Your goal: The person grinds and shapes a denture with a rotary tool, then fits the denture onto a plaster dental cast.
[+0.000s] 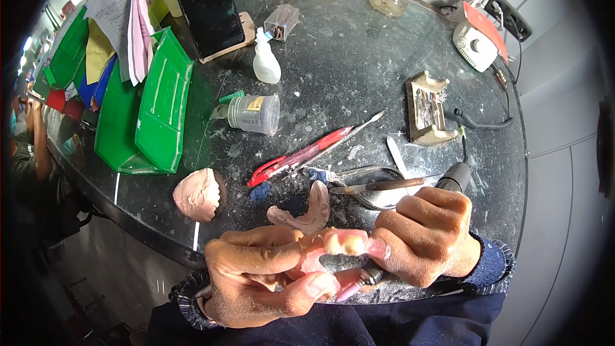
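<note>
My left hand [256, 269] grips a pink denture [346, 243] with cream teeth between thumb and fingers, low in the view. My right hand [423, 237] is curled around a dark rotary handpiece [371, 275] with a pinkish-purple tip [348, 289], just below the denture. Its fingers are at the denture's right end. Behind my hands lie a pale pink horseshoe-shaped piece [315, 211], a wooden-handled knife [378, 187] and a red pen [295, 157]. A pink cast [195, 195] sits to the left. Parts of the handpiece and denture are hidden by my fingers.
The dark worktop [333, 64] holds green bins [160, 96], papers [115, 6], a phone on a stand [205, 6], a white bottle [266, 64], a plastic cup [253, 112], a tool rack [426, 106] and a control box [477, 45]. Another person's arm [40, 141] shows far left.
</note>
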A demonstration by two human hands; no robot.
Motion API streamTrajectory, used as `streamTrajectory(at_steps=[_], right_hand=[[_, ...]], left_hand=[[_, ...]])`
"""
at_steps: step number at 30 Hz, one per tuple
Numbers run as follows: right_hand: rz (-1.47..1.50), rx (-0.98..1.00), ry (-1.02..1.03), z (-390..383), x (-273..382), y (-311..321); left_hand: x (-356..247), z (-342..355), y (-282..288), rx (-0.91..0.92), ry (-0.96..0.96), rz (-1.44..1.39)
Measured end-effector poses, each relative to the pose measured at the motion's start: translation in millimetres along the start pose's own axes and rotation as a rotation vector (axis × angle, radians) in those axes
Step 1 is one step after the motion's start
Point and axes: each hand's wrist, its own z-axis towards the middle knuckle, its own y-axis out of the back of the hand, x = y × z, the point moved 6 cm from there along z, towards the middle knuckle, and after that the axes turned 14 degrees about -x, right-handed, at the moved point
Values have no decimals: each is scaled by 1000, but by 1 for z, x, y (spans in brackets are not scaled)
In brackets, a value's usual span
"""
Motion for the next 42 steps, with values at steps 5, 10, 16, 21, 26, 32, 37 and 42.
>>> streamTrajectory(at_steps=[5,10,16,21,26,32,37,42], right_hand=[[-56,-45,7,2,3,4],[-120,-24,100,3,7,5],[-131,47,72,7,9,8],[-148,3,122,5,7,7],[128,-61,-44,11,0,14],[318,-99,15,7,13,22],[63,43,-75,16,2,19],[3,24,-89,7,-2,6]], left_hand=[[-2,-1,-1,29,-105,-32],[-2,1,2,114,-137,63],[-9,4,0,80,-116,64],[-6,7,-4,75,-84,-50],[-20,4,-5,74,-170,-60],[-15,-1,-6,20,-148,-79],[-12,1,-9,8,137,-208],[-17,4,-11,188,-32,-161]])
